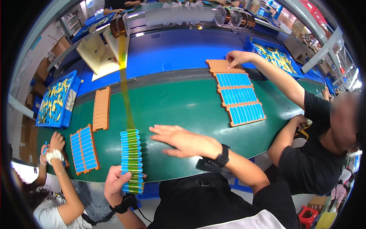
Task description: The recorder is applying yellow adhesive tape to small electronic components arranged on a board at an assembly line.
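My left hand point(115, 182) is closed on the lower end of a row of blue strips point(124, 152), thumb on top. Translucent amber tape point(126, 95) runs down the middle of the row and stretches back, unbroken, to a tape roll point(118, 26) at the far side. To the right of the strips hovers my right hand point(179, 140), fingers stretched out, holding nothing. Both wrists wear black bands.
Left lie a bare orange slotted tray point(101, 108) and another with blue strips point(84, 149). Blue bins point(57, 101) point(274, 57) hold loose pieces. At right, a co-worker's hand point(238, 59) touches an orange tray beside three filled ones point(240, 95). Another co-worker's hand point(57, 142) works at left.
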Motion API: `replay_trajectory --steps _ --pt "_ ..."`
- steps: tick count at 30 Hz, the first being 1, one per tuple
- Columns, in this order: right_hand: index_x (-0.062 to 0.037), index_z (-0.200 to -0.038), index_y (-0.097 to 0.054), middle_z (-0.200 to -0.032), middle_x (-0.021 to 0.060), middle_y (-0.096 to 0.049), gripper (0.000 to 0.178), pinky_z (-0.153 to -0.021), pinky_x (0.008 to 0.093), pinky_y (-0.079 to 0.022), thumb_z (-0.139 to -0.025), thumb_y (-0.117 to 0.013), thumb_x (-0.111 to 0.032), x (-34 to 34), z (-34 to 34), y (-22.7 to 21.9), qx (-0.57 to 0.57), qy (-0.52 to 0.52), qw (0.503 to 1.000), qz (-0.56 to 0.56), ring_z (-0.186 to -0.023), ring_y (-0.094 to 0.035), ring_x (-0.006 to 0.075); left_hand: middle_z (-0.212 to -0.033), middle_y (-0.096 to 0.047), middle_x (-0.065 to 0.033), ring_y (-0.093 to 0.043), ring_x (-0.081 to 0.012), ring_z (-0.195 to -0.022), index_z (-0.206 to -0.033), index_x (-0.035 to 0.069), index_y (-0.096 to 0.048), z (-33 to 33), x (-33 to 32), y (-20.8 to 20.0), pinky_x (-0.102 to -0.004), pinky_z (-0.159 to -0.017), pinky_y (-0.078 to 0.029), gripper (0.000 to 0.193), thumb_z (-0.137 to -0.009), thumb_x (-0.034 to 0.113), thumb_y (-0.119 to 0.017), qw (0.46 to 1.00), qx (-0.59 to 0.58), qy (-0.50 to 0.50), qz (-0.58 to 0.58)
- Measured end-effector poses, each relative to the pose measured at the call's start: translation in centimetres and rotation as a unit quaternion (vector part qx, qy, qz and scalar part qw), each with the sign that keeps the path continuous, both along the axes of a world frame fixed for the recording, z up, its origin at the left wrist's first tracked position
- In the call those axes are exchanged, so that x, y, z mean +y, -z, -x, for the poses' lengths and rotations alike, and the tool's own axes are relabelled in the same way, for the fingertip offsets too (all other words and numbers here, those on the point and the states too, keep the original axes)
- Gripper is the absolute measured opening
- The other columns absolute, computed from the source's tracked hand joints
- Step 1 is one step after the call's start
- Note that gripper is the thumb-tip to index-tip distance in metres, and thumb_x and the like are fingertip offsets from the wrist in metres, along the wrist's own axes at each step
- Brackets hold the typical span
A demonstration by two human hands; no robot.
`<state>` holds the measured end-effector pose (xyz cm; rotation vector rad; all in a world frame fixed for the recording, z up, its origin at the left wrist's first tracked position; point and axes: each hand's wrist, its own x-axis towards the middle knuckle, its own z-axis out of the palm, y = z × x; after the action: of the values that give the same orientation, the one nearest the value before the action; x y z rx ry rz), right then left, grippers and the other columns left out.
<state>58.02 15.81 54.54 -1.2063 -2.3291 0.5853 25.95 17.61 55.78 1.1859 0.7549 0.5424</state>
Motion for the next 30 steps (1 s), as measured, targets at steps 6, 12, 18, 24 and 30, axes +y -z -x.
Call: replay_trajectory --steps 6,12,18,24,30 --pt "-0.0025 -0.116 -0.069 -0.136 0.0157 -0.062 0.026 -0.108 0.0439 -0.047 -0.092 -0.066 -0.011 -5.3 -1.0 -0.2 0.098 0.091 0.991 -0.020 -0.130 -0.056 0.0323 -0.095 -0.072 -0.0224 -0.074 -0.0328 -0.078 -0.112 -0.009 -0.062 0.3 1.1 2.0 -0.0447 -0.070 -0.062 0.038 -0.090 0.021 -0.071 1.000 -0.029 0.001 0.007" --pt "-0.0039 -0.112 -0.069 -0.118 0.0148 -0.069 0.030 -0.097 0.0442 -0.049 -0.084 -0.074 -0.013 -9.6 -6.2 -2.3 0.035 0.320 0.934 -0.157 -0.112 -0.064 0.0334 -0.084 -0.072 -0.0174 -0.072 -0.0270 -0.070 -0.101 -0.008 -0.068 1.7 0.9 3.4 -0.0376 -0.065 -0.060 0.028 -0.085 0.014 -0.071 0.990 -0.077 -0.117 0.016" --pt "0.0075 -0.154 -0.024 -0.153 0.0386 -0.030 0.093 -0.119 0.0595 -0.018 -0.094 -0.067 -0.050 -11.9 -12.4 -0.4 -0.113 0.679 0.718 -0.099 -0.147 -0.025 0.0523 -0.082 -0.071 -0.0178 -0.072 -0.0279 -0.067 -0.102 -0.008 -0.067 1.4 1.0 3.7 -0.0393 -0.063 -0.060 0.027 -0.087 0.014 -0.071 0.994 -0.071 -0.083 0.000" --pt "0.0096 -0.153 -0.024 -0.146 0.0327 -0.044 0.087 -0.115 0.0562 -0.028 -0.099 -0.060 -0.049 -13.1 -14.4 -0.3 -0.039 0.716 0.695 -0.046 -0.138 -0.040 0.0464 -0.082 -0.071 -0.0168 -0.070 -0.0268 -0.067 -0.104 -0.009 -0.066 1.3 0.7 3.3 -0.0394 -0.062 -0.059 0.029 -0.087 0.014 -0.070 0.993 -0.078 -0.094 0.003" --pt "0.0125 -0.150 -0.026 -0.140 0.0335 -0.045 0.086 -0.113 0.0546 -0.030 -0.096 -0.066 -0.040 -13.8 -9.9 -0.8 -0.031 0.634 0.770 -0.060 -0.133 -0.042 0.0480 -0.080 -0.068 -0.0161 -0.068 -0.0266 -0.063 -0.105 -0.008 -0.063 0.8 0.7 3.0 -0.0394 -0.059 -0.058 0.030 -0.087 0.015 -0.070 0.991 -0.070 -0.117 -0.007"
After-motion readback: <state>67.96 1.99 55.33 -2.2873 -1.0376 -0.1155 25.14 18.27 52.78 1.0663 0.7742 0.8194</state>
